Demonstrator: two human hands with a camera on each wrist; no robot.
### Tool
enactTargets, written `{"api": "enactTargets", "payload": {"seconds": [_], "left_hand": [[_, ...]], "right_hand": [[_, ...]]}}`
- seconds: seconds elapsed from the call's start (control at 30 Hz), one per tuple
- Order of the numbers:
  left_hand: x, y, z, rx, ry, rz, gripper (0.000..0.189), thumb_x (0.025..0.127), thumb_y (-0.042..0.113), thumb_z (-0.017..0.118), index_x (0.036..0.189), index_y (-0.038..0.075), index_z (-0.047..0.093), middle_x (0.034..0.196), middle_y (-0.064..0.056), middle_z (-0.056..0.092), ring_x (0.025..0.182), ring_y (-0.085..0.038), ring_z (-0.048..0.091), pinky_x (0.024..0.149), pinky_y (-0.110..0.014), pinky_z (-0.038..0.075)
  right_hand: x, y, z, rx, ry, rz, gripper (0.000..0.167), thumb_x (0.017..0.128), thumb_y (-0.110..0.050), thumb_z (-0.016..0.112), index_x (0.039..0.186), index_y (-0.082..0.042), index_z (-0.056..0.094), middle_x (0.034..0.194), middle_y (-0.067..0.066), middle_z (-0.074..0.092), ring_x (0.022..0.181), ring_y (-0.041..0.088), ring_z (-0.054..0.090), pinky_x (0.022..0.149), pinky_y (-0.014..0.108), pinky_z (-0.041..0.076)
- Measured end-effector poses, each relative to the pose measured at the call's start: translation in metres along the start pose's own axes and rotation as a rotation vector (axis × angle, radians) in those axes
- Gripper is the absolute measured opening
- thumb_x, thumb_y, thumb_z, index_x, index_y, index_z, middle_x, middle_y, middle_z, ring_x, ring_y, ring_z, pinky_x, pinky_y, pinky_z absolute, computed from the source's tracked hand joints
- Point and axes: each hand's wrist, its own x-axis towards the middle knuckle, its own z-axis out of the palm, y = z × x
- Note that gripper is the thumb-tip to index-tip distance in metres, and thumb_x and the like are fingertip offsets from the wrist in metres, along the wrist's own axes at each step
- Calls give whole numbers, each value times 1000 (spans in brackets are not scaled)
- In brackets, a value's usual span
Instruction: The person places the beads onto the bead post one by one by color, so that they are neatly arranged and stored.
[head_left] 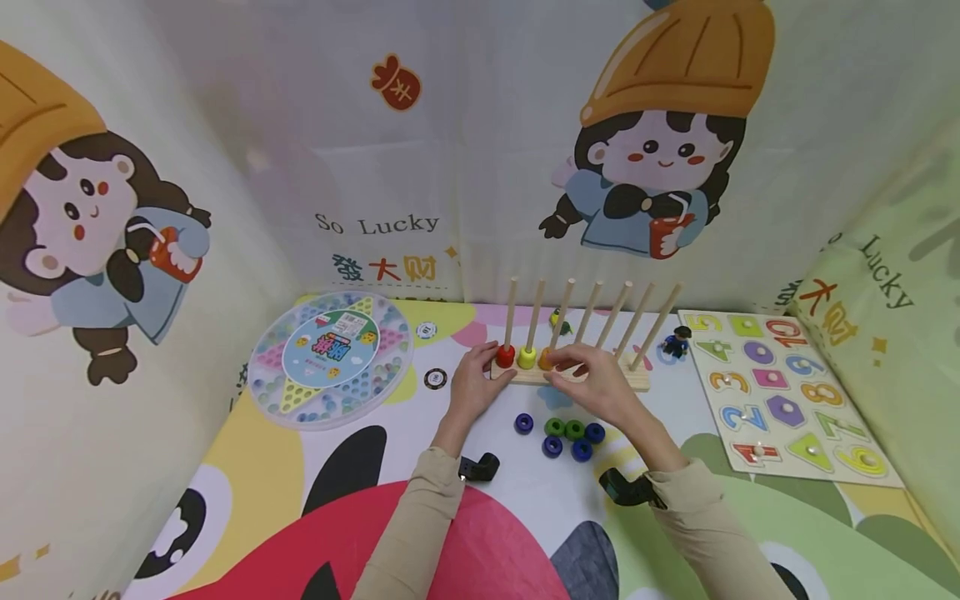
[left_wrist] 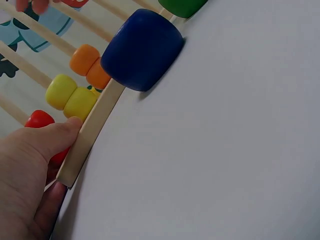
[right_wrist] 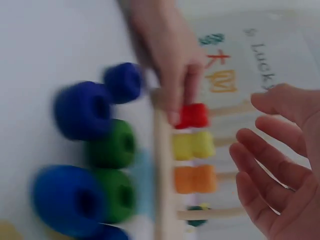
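A wooden peg stand (head_left: 637, 379) with several upright rods stands near the back wall. My left hand (head_left: 474, 379) grips its left end, the thumb (left_wrist: 70, 129) on the base's front edge. Two red beads (right_wrist: 192, 116), two yellow beads (left_wrist: 72, 97) and two orange beads (right_wrist: 195, 179) sit stacked on the first three rods. My right hand (head_left: 596, 379) hovers at the orange stack; in the right wrist view its fingers (right_wrist: 265, 155) are loosely bent and hold nothing. Loose green beads (head_left: 574, 429) and blue beads (head_left: 552, 447) lie on the table in front.
A round marble-game board (head_left: 330, 358) lies at the left, near two chips (head_left: 435, 378). On the right is a number-and-shape puzzle board (head_left: 795, 392). A toy figure (head_left: 677, 342) and a small green-and-yellow toy (head_left: 559, 322) are by the stand.
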Motion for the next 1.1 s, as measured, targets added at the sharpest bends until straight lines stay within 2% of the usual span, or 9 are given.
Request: {"api": "enactTargets", "payload": {"seconds": [0.2,0.33,0.53,0.63,0.73,0.87,1.1], "left_hand": [[-1,-2,0,13,11,16,55,85,27,78,129,-2,63,133,-10,59,111,-25,60,90,-34,54],[-2,-4,1,20,6,3,56,85,28,79,130,0,63,134,-8,59,110,-24,60,89,-33,53],[-1,-3,2,-22,16,24,55,85,26,79,131,-1,62,134,-11,59,112,-26,60,90,-34,54],[-1,-3,0,-37,23,22,55,85,24,79,130,-2,62,134,-12,59,113,-27,60,90,-34,54],[-3,-3,0,-37,19,5,55,85,24,79,130,-2,62,135,-12,59,113,-27,60,91,-34,54],[-4,-2,0,-36,0,-14,56,85,25,79,131,-2,61,136,-12,57,114,-27,60,93,-32,53],[-1,0,0,-43,8,0,56,85,24,79,131,-2,61,135,-13,58,111,-27,61,91,-32,54]], "right_hand": [[-18,11,36,1,-189,0,28,85,-12,77,109,0,71,103,13,70,91,29,68,74,42,58],[-24,13,52,-50,-302,-2,31,82,-15,80,110,-4,72,103,6,70,91,22,68,76,36,57],[-27,12,61,-138,-331,53,30,79,-12,82,107,-9,74,96,-3,67,87,13,66,74,32,54],[-27,13,62,-157,-329,52,29,79,-11,81,106,-9,75,94,-4,66,85,13,65,72,31,54],[-28,13,60,-137,-263,29,28,79,-11,80,106,-6,74,93,-1,67,83,16,66,71,31,55],[-26,17,51,-74,-102,-1,28,81,-9,79,107,-2,73,96,6,68,82,24,68,69,36,58],[-13,16,18,18,147,5,31,80,1,78,110,4,70,99,16,66,85,32,70,66,40,60]]}}
